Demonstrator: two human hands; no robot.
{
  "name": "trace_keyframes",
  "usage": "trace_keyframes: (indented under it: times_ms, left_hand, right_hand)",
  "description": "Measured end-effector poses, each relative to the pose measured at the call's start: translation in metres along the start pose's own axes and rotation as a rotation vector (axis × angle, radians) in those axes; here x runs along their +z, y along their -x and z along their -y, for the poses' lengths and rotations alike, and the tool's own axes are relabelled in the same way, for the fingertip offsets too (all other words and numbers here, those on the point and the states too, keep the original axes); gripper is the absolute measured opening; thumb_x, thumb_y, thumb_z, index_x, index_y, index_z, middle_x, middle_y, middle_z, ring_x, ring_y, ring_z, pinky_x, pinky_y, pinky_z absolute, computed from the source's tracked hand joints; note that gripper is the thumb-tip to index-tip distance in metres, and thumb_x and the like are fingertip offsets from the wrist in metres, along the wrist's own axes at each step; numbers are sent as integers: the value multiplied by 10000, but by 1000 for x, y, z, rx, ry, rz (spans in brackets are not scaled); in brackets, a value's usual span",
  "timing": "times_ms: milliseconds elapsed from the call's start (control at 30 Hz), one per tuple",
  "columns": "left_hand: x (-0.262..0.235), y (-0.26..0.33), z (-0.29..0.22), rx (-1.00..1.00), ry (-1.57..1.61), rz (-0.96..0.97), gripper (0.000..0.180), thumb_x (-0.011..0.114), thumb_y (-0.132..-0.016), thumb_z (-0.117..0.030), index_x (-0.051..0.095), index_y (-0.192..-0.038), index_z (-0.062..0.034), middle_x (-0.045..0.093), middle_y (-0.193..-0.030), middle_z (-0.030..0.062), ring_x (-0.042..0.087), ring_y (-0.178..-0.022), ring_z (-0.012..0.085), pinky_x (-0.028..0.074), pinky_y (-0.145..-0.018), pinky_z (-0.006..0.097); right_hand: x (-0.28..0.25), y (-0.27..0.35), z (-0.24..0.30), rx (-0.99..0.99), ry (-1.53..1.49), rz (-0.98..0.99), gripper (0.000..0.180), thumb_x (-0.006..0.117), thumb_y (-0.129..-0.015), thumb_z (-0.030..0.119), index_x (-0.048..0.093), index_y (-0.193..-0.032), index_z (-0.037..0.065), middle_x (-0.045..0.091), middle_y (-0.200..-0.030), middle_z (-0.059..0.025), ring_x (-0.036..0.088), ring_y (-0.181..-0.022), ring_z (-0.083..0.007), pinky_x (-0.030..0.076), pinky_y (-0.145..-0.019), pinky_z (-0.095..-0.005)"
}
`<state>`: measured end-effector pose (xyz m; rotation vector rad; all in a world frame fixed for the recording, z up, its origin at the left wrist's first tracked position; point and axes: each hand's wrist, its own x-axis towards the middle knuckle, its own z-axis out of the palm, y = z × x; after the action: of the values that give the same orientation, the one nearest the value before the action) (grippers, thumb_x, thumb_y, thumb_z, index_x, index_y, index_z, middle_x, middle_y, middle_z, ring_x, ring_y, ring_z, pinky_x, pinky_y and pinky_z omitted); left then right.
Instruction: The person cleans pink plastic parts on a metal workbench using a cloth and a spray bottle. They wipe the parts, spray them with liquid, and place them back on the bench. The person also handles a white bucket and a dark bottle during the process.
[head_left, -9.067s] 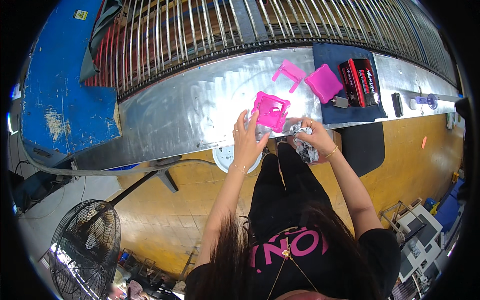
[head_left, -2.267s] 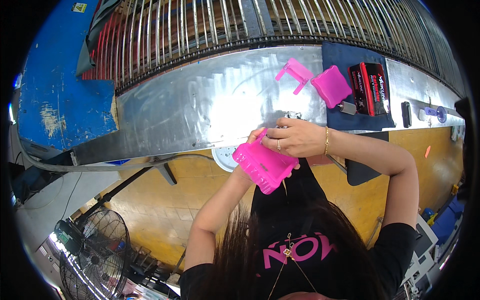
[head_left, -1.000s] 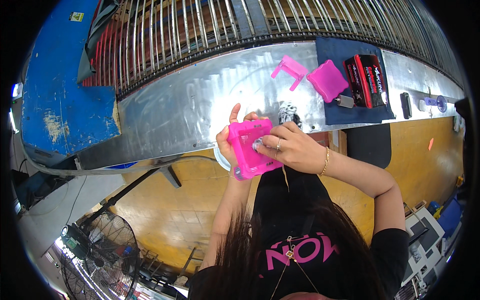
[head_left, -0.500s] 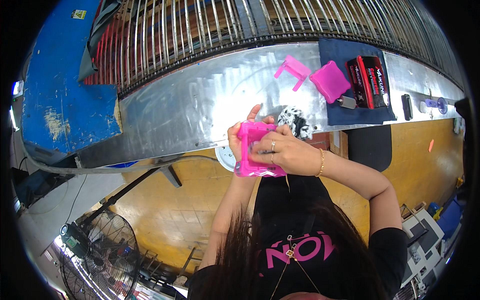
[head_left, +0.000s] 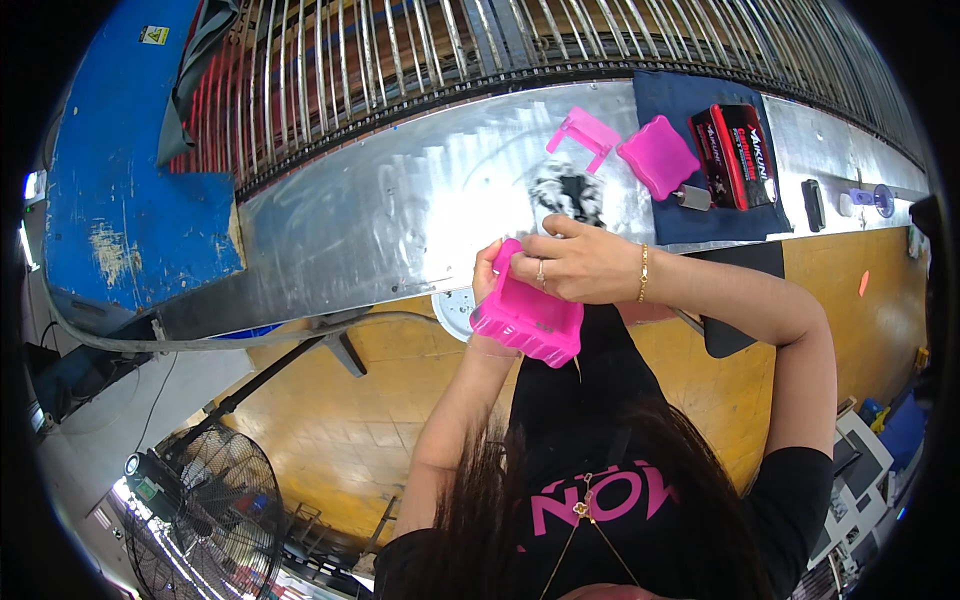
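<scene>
In the head view, the pink plastic housing (head_left: 527, 318) now sits tilted with its open hollow turned up toward the camera, whereas half a second ago it was held flatter against the palms and a second ago its broad face was upright; it has also dropped slightly toward the near edge of the desk (head_left: 400, 220). That turn suggests the person is inspecting or working on the inside of the shell rather than its outer face. The right hand (head_left: 580, 265) is closed over the housing's upper rim, fingers curled across it, a ring and a thin bracelet showing; the left hand (head_left: 487, 285) grips the far side from beneath, mostly hidden, only fingertips showing. The housing is glossy moulded plastic, boxy with rounded corners and a ribbed lower edge. Behind it on the desk, a brushed, reflective metal sheet, lies a small black-and-white clump of parts (head_left: 565, 192), too blurred to identify. Farther back a dark blue mat (head_left: 700, 105) carries two more pink moulded pieces (head_left: 657, 155), one bracket-like, one a scalloped lid, beside a red and black box (head_left: 735, 140). A wire rack (head_left: 450, 50) runs along the back, and a black cage fan (head_left: 205, 530) stands on the floor.
</scene>
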<state>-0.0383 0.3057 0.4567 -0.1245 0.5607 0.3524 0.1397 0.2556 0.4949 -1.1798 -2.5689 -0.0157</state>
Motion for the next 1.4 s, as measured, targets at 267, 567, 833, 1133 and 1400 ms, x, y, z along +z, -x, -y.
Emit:
trace_keyframes:
  times_ms: [267,567,833,1133,1400]
  left_hand:
    - [4,-2,-6,-27,7,-45,476,438,-938,-433,564,-1200,-55,643,-1055,113,635,-977,236,535,-862,388]
    - [2,-9,-16,279,-359,-50,578,473,-891,-412,455,-1331,-38,645,-1036,185,653,-903,302,550,-826,437]
    - [25,-8,-5,588,-784,75,763,607,-792,-422,296,-1400,-81,412,-1135,93,486,-1089,196,436,-951,352]
    - [-10,-15,1,839,-1410,220,832,639,-752,-432,299,-1402,-41,355,-1233,148,406,-1131,259,360,-999,393]
    - [-19,-6,0,1008,-1766,465,862,626,-773,-511,271,-1448,-108,308,-1335,224,370,-1193,326,361,-968,481]
  right_hand:
    - [7,5,0,68,-115,-76,118,638,-811,169,688,-837,65,529,-959,-18,516,-932,-176,426,-812,-328]
    - [18,24,22,269,-408,-95,179,632,-812,101,733,-944,34,574,-999,-58,555,-957,-215,479,-841,-329]
    - [11,23,43,582,-850,-7,253,595,-770,-23,720,-987,13,595,-982,-117,619,-889,-289,516,-803,-366]
    - [7,25,44,718,-1242,179,206,550,-803,35,708,-934,9,633,-772,-97,626,-716,-213,492,-670,-342]
    - [35,41,46,1176,-2232,40,184,544,-876,29,679,-1000,42,629,-807,33,532,-620,-43,404,-549,-206]
